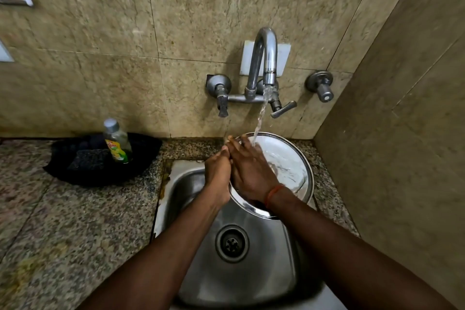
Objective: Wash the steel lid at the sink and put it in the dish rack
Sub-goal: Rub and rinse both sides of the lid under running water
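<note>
The round steel lid (292, 166) is held tilted over the back of the steel sink (251, 272), its inner face soapy and wet. Water runs from the wall tap (266, 58) onto the lid. My left hand (217, 171) grips the lid's left rim. My right hand (251, 171) lies flat on the lid's inner face with straight fingers, under the stream. An orange thread is tied round my right wrist. The lid's lower left part is hidden behind my hands.
A dish-soap bottle (118, 143) stands on a black cloth (100, 158) on the speckled granite counter (63, 221) left of the sink. The sink drain (232, 243) lies below my arms. Tiled walls close in behind and to the right. No dish rack is in view.
</note>
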